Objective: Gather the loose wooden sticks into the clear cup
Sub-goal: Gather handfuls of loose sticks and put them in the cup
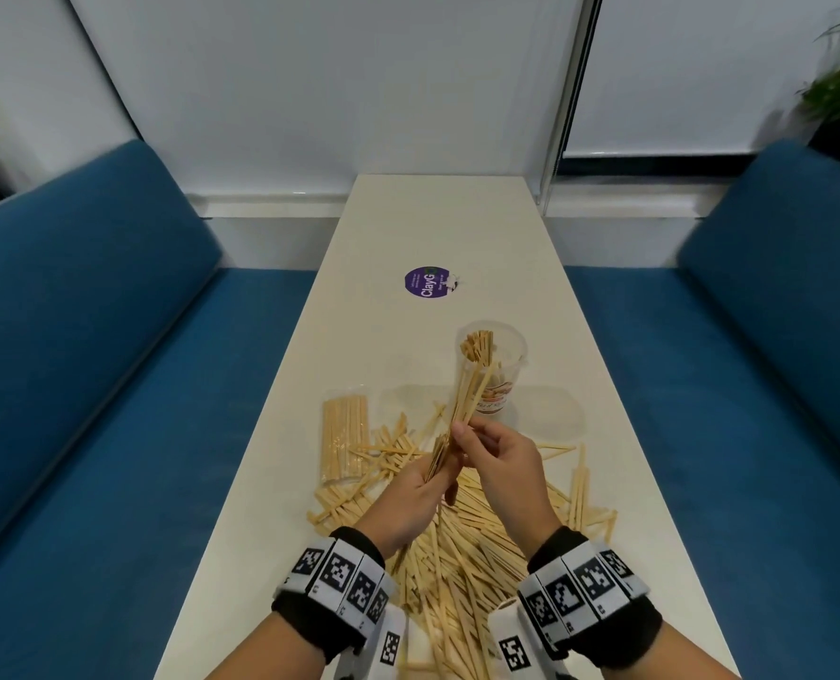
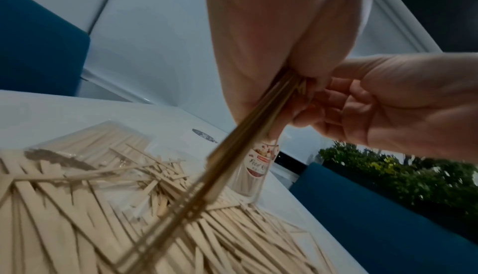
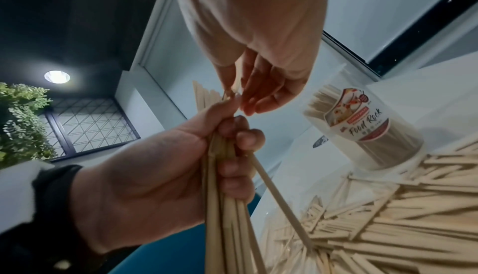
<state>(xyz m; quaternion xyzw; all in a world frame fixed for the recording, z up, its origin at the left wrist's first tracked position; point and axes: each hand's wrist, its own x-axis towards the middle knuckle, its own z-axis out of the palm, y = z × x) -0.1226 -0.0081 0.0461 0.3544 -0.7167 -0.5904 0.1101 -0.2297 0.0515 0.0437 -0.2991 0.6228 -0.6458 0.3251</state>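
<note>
Two hands over the loose pile (image 1: 462, 547): left hand (image 1: 415, 498) clamped around a stick bundle (image 1: 457, 424), right hand (image 1: 501, 463) fingers pinching its top, near the clear cup (image 1: 499, 370).

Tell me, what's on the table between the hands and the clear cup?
Loose wooden sticks lie scattered there, reaching the clear cup's base; the head view shows it.

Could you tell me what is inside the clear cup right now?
The clear cup already holds upright wooden sticks. Its printed label and the bundle in both hands hide the lower contents.
</note>
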